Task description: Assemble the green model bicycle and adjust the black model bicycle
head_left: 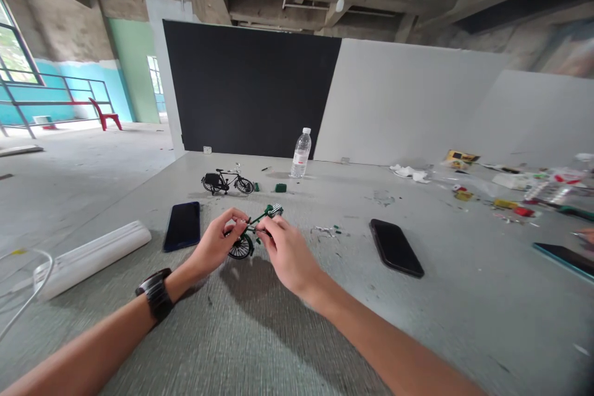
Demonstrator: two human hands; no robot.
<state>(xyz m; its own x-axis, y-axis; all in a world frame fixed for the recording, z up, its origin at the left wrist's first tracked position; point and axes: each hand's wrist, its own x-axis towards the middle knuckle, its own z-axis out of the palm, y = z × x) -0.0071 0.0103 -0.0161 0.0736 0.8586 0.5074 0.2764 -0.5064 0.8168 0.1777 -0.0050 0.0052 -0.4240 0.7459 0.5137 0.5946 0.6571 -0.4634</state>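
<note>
A small green model bicycle (241, 247) is held between my two hands, tilted just above the grey table. My left hand (218, 238) pinches it near the rear wheel, fingers closed. My right hand (290, 253) is also closed, its thumb and fingertips at the middle of the frame; any small part between them is hidden. A finished-looking black model bicycle (226, 182) stands upright farther back. Beside it lie small green pieces (281, 187). Several tiny silvery parts (327, 231) are scattered to the right of my right hand.
A dark phone (182, 226) and a white power strip (95, 258) lie at left. Another phone (396, 247) is on the right. A water bottle (301, 153) stands near the black panel (255, 90). Clutter and part of another person's hand (587, 235) appear far right.
</note>
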